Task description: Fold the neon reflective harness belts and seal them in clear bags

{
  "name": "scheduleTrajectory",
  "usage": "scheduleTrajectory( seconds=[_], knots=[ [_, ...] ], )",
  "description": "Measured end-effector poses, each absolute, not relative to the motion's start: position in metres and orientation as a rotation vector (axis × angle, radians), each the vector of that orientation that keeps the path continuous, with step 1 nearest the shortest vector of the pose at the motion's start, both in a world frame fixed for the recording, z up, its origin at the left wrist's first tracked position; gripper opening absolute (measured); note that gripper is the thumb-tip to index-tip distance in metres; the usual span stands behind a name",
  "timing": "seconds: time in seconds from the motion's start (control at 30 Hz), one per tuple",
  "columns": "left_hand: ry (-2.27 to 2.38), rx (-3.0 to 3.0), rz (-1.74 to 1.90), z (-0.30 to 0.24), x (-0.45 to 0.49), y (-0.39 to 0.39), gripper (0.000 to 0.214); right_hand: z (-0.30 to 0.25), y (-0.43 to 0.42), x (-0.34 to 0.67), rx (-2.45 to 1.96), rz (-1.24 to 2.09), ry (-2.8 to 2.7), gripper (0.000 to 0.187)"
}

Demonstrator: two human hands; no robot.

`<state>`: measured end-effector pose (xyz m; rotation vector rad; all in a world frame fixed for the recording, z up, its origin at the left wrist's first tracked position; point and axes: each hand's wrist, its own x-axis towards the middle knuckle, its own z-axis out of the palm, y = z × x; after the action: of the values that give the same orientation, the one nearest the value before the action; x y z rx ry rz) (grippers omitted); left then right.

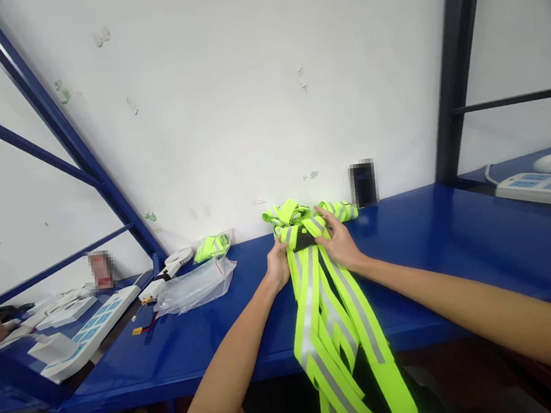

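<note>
Neon-yellow reflective straps [308,313] bunch up on the glossy blue bench [413,239], long axis running from the scuffed white wall [265,91] toward the near side, tails spilling over the front edge! Left hand [278,265] and right hand [340,242] both in, each grip clamped on the straps. Blue frame [91,165] slants at left.

Blazes neon yellow-green down the straps [308,313], striped lengthwise in silver-grey, and cuts to black at the patch [303,239]! Gleams deep blue across the worktop [413,233], flashes white patched with blue along the power strip [94,328], shows green-flecked white on the wall [247,106]!
</note>
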<state>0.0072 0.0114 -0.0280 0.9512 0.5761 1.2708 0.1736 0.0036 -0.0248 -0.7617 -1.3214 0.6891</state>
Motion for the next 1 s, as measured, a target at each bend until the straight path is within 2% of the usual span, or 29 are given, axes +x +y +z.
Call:
scheduleTrajectory(
  seconds=[0.07, 0.2, 0.3, 0.43, 0.53, 0.7, 0.73, 0.83, 0.87, 1.0],
  knots=[
    [0.603, 0.965, 1.158, -0.028, 0.01, 0.01, 0.04, -0.026, 0.007, 0.174, -0.78, 0.767, -1.276, 0.07],
    [0.553, 1.002, 1.101, -0.026, 0.014, 0.007, 0.04, -0.027, 0.014, 0.177, -0.857, 0.858, -1.195, 0.049],
    [0.498, 1.0, 1.114, -0.024, 0.015, 0.005, 0.047, -0.025, 0.013, 0.179, -0.825, 0.841, -1.201, 0.037],
    [0.671, 0.982, 1.131, -0.027, 0.009, 0.007, 0.053, -0.021, 0.008, 0.18, -0.758, 0.96, -1.257, 0.015],
    [0.758, 1.027, 1.135, -0.029, 0.001, 0.012, 0.073, -0.018, 0.006, 0.182, -0.744, 1.076, -1.288, 0.009],
    [0.667, 1.09, 1.268, -0.02, -0.011, 0.017, 0.088, -0.012, 0.003, 0.183, -0.67, 1.264, -1.209, 0.021],
    [0.659, 1.104, 1.291, -0.018, -0.013, 0.017, 0.09, -0.011, 0.002, 0.182, -0.666, 1.292, -1.195, 0.03],
    [0.643, 1.15, 1.299, -0.014, -0.016, 0.017, 0.092, -0.01, -0.003, 0.179, -0.702, 1.372, -1.167, 0.073],
    [0.637, 1.16, 1.287, -0.014, -0.016, 0.017, 0.092, -0.011, -0.004, 0.178, -0.715, 1.412, -1.154, 0.08],
    [0.642, 1.189, 1.229, -0.016, -0.017, 0.016, 0.078, -0.019, -0.004, 0.176, -0.77, 1.574, -1.144, 0.081]
  ],
)
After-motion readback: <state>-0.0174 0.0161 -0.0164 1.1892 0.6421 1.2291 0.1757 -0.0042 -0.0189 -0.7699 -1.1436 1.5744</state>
